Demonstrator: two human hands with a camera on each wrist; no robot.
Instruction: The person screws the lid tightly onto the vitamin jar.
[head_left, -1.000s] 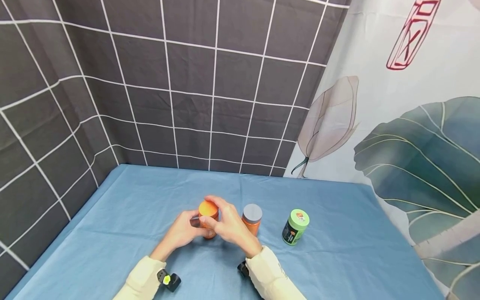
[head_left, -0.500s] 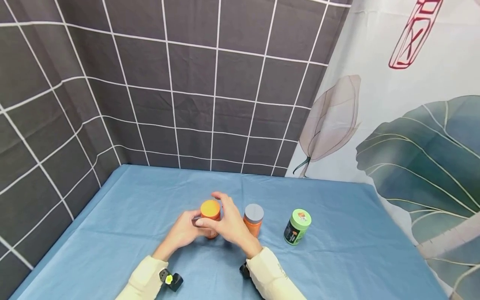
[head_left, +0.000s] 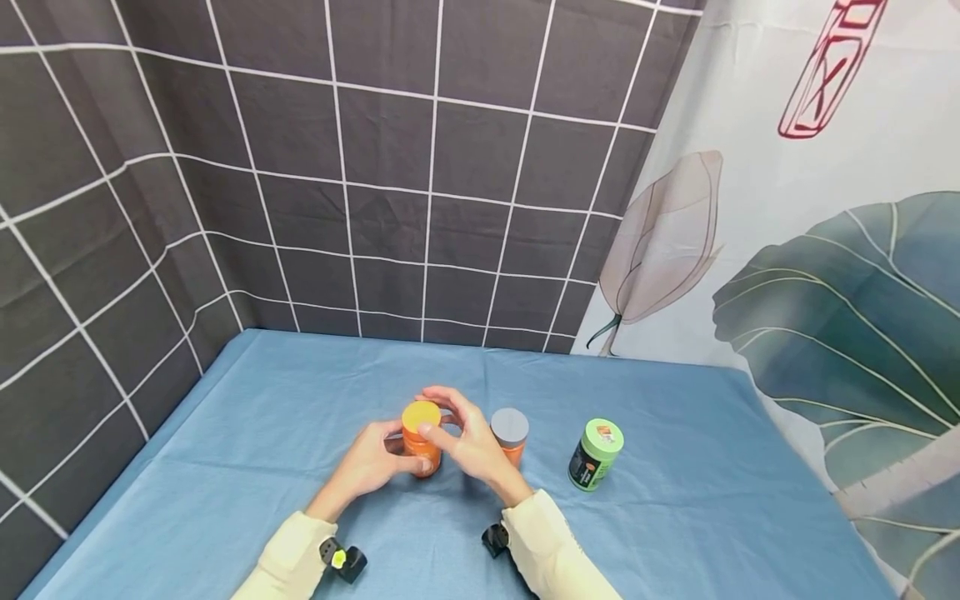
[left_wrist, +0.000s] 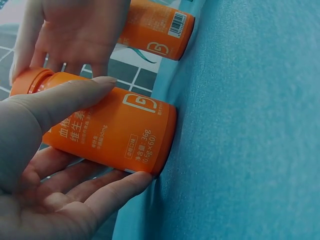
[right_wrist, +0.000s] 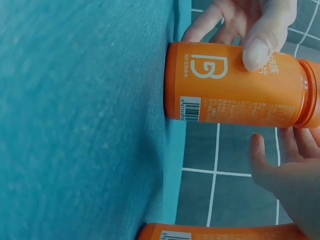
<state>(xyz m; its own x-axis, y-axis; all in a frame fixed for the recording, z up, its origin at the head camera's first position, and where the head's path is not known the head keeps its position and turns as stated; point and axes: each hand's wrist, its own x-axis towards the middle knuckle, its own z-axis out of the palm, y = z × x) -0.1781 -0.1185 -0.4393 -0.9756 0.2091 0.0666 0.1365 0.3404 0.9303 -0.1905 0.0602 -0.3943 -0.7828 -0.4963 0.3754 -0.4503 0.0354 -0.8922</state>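
Note:
An orange vitamin tablet bottle (head_left: 423,456) with a yellow-orange lid (head_left: 421,415) stands upright on the blue cloth. My left hand (head_left: 367,460) grips its body, thumb across the front label and fingers behind, as the left wrist view shows. At the lid is my right hand (head_left: 476,446), its thumb on the near right edge and its fingers curved round the far side. In the right wrist view the bottle's base (right_wrist: 171,80) meets the cloth, and a narrow ring shows below the lid. The right palm hides part of the lid in the left wrist view.
Just right of my right hand stands a second orange bottle (head_left: 511,429) with a grey lid, partly covered by that hand. Farther right is a green-lidded jar (head_left: 595,454) with a dark label. Gridded dark cloth (head_left: 382,217) hangs behind the blue tabletop (head_left: 262,400).
My right fingers come away from the lid at half a second ago, then close round it again now. The left hand keeps its hold, and the bottle stays in about the same place.

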